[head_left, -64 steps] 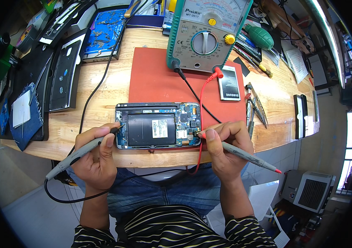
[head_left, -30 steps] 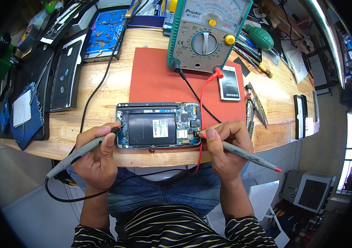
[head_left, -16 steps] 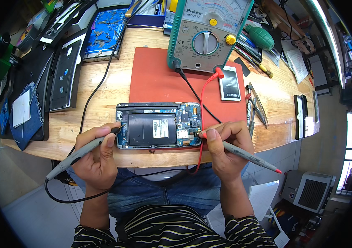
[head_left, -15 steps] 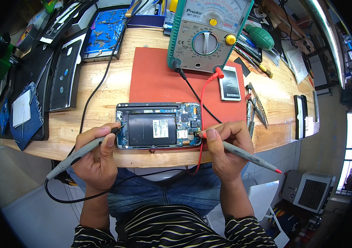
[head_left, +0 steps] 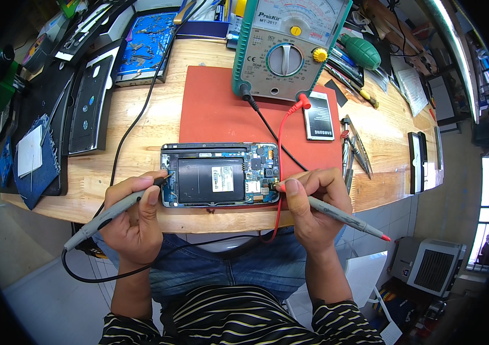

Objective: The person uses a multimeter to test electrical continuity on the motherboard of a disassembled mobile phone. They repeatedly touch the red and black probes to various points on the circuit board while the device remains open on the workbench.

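An opened smartphone (head_left: 201, 175) lies sideways by the table's near edge, its circuit board and bare battery bay showing. My left hand (head_left: 135, 221) pinches a grey test probe (head_left: 104, 217) with a black cable, its tip at the phone's left end. In my right hand (head_left: 319, 213) is a second grey probe (head_left: 348, 218) with a red end, its tip at the board's right end. Whether either tip makes contact is too small to tell. A teal-framed analog multimeter (head_left: 287, 86) stands beyond the phone, with a black and a red lead plugged in.
An orange-red mat (head_left: 210, 103) covers the table's middle. On its right lies a phone battery (head_left: 320, 118), beside tweezers (head_left: 360, 149). Phone frames (head_left: 92, 103), a blue tray of small parts (head_left: 144, 46) and a denim scrap (head_left: 49, 167) occupy the left. A green grenade-shaped object (head_left: 362, 52) sits back right.
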### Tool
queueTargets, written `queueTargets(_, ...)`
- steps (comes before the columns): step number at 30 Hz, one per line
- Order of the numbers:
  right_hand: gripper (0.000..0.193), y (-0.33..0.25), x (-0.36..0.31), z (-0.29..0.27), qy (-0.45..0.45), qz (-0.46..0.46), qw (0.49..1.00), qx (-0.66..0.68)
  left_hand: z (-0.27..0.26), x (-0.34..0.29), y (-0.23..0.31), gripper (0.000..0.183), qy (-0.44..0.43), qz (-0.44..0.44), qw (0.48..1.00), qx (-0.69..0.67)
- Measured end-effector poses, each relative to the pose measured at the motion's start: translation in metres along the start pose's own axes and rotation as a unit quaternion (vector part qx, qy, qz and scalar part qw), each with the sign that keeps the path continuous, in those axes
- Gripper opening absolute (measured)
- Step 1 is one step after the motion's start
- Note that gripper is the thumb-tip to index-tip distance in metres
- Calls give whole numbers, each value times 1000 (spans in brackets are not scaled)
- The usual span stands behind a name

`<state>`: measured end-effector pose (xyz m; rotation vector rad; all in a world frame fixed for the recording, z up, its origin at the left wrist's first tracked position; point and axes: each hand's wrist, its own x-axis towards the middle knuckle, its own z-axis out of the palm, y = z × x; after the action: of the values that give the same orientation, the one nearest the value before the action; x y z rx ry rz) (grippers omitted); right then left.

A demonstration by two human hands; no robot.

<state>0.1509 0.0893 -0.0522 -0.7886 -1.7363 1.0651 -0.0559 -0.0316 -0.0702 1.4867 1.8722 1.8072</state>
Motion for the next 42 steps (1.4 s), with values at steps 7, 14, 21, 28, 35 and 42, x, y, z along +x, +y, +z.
queueTargets(7,21,0,0,0,2,-3,1000,7,0,0,0,15,0,-1,1000,-4)
queueTargets(14,21,0,0,0,-1,-5,1000,0,1,0,1,14,4,-4,1000,-6)
queueTargets(21,20,1,0,0,-4,-3,1000,-1,0,0,1,15,2,-4,1000,2)
queueTargets(28,20,1,0,0,-1,4,1000,4,0,1,0,14,-4,5,1000,-1)
queueTargets(35,20,0,0,0,-1,4,1000,8,1,0,1,14,3,-6,1000,-12)
queueTargets(42,20,0,0,0,0,-5,1000,2,0,0,2,14,4,-13,1000,-9)
